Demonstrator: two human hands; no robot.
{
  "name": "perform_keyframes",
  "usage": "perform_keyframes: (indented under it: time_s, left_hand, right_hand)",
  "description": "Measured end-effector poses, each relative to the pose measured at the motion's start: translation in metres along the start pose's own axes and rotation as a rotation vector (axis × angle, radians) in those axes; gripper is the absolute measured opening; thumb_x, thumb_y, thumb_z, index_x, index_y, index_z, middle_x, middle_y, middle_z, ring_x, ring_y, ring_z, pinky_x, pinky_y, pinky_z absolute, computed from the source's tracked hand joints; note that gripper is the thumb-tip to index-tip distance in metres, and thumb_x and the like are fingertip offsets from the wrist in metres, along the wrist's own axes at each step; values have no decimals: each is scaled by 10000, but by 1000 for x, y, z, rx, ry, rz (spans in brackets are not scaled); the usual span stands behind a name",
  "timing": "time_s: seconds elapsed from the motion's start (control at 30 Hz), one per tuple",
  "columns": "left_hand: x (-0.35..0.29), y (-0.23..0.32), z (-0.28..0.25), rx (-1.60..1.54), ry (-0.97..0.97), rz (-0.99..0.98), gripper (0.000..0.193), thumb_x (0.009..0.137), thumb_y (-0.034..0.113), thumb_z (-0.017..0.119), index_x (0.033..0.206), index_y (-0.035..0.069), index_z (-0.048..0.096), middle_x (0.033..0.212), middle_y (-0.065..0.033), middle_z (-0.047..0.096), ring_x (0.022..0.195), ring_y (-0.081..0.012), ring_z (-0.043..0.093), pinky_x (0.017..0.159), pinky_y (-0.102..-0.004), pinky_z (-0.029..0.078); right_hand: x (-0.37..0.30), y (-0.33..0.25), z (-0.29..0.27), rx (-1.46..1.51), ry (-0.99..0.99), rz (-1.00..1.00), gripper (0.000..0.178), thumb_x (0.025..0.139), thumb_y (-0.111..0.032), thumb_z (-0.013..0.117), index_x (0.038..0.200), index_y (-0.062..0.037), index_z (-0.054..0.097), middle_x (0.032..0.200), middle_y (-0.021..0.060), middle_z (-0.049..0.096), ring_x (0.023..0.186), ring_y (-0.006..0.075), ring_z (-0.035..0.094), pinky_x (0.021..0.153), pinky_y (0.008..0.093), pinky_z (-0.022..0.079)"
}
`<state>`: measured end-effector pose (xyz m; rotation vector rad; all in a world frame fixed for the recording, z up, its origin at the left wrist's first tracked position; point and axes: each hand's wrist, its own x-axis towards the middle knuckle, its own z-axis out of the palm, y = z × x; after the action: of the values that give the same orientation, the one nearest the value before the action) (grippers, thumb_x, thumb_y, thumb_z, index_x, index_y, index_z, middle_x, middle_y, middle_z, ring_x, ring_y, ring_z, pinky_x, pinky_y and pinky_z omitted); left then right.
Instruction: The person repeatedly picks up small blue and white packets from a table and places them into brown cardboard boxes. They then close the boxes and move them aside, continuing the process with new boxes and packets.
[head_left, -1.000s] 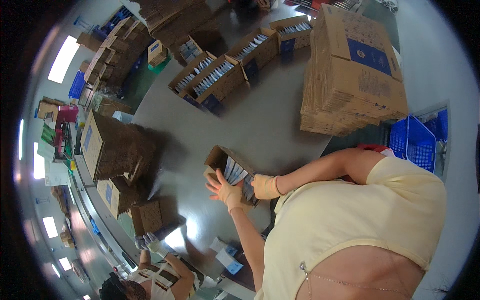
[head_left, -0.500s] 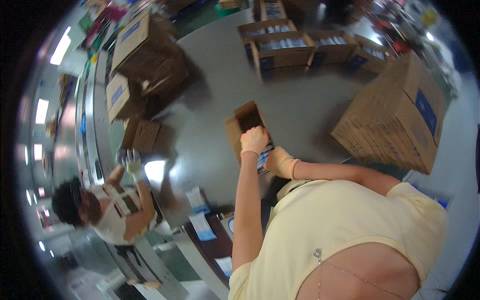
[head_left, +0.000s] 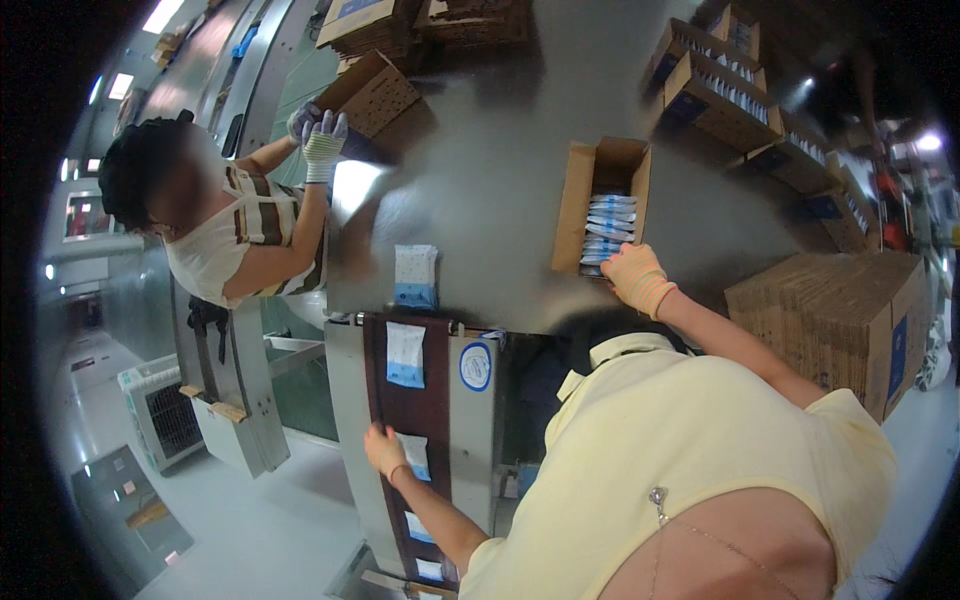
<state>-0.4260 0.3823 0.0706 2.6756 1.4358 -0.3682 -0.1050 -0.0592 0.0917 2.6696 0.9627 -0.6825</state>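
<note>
An open cardboard box point(head_left: 572, 215) stands on the grey table, with a row of white and blue packets point(head_left: 608, 228) in its near part. My right hand point(head_left: 638, 278), in a thin pale glove, is closed at the box's near right corner, its fingertips against the nearest packets. Low on the left, my left hand point(head_left: 386, 452) reaches over a dark conveyor belt point(head_left: 398, 505). Its fingers are loosely apart beside a packet point(head_left: 413, 458) lying there; a firm hold does not show. Another packet point(head_left: 405, 353) lies farther up the belt, and two overlap at the table edge point(head_left: 415, 275).
Flattened cartons point(head_left: 820, 320) are stacked at my right. Several filled boxes point(head_left: 720, 100) stand at the far right. Across the table's left side, a co-worker point(head_left: 245, 215) in gloves handles an open carton point(head_left: 375, 95). More cartons point(head_left: 370, 25) are piled behind it.
My view has swung left. My left hand has left the box and moved down to the belt. My right hand remains at the box's near end.
</note>
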Motion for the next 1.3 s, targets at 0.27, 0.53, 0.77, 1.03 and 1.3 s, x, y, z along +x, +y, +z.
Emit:
perform_keyframes:
  time_s: [0.27,0.53,0.77,1.03,1.3]
  left_hand:
    - [73,-4,24,-323,-175,203,412,740,313,751,978,-2,633,882,-141,661,783,-270,606,724,-394,481]
    - [199,209,34,-431,-152,531,480,707,258,770,1042,-48,616,961,-160,676,895,-296,637,805,-366,478]
    - [191,307,75,-319,-446,780,573,608,266,813,1085,51,579,995,-155,661,933,-288,647,790,-385,503]
    - [33,449,44,97,-130,1155,487,626,247,809,1007,48,580,883,-120,673,844,-264,659,734,-386,509]
    - [20,495,-68,-1311,-738,1138,364,680,69,756,1023,5,652,980,-126,666,831,-246,647,788,-381,541]
  right_hand:
    - [0,0,-3,2,3,-2,164,825,-259,615,950,-169,672,899,-6,662,941,202,586,741,358,477]
    - [-2,-2,2,14,65,30,130,817,-196,583,894,-166,683,883,-7,662,914,201,599,709,357,485]
    - [-2,-3,10,54,85,44,101,807,-206,579,850,-199,670,834,-49,646,931,184,594,712,354,478]
    - [-4,4,6,13,50,-44,123,803,-203,612,900,-183,685,878,-16,679,960,209,610,698,361,481]
    - [-7,10,35,88,164,8,112,767,-211,616,826,-174,704,835,9,670,867,226,618,625,383,461]
